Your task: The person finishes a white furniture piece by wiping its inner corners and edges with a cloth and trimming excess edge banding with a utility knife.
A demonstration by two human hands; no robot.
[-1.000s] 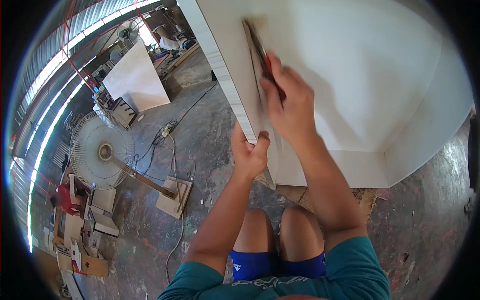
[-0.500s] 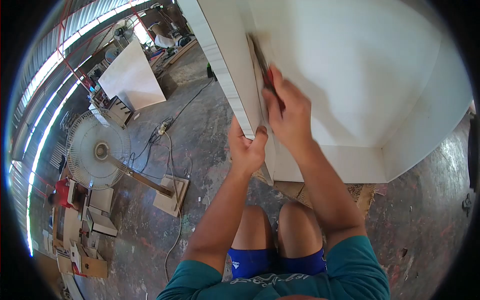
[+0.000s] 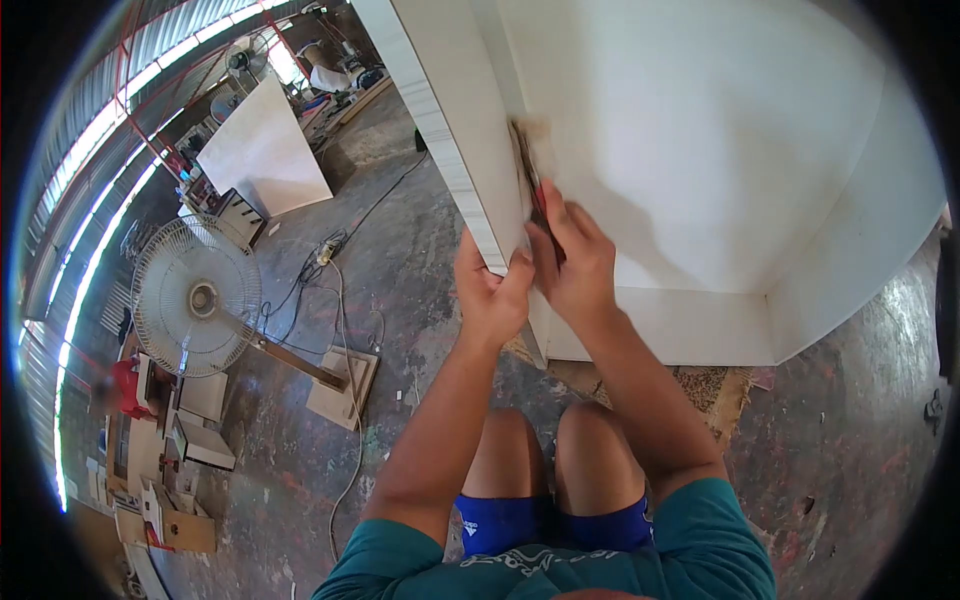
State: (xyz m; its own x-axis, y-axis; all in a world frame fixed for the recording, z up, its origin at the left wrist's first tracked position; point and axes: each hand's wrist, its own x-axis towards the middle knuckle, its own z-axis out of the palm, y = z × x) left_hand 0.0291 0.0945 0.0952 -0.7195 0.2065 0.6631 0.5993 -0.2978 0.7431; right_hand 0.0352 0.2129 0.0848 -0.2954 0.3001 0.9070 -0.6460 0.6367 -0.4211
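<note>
A white cabinet-like box (image 3: 680,180) stands before me, its near-left side panel (image 3: 468,130) showing a pale edge with faint grey streaks. My left hand (image 3: 495,292) grips this panel's lower edge, thumb on the inner face and fingers around the outside. Closed in my right hand (image 3: 580,262) is a slim, dark-bladed tool with red on its handle (image 3: 538,197). The blade lies along the panel's inner face, tip pointing up and away; its exact kind is unclear. Beside the tip is a brownish smudge or reflection (image 3: 540,130).
A pedestal fan (image 3: 200,298) with a wooden base (image 3: 343,388) stands at left, cables (image 3: 325,255) running over the concrete floor. A large pale board (image 3: 265,150) leans behind it. Cardboard (image 3: 725,400) lies under the box. A person in red (image 3: 128,388) is at far left.
My right hand and the tool have slid down the panel, toward me. My left hand keeps its hold on the edge, nearly unmoved.
</note>
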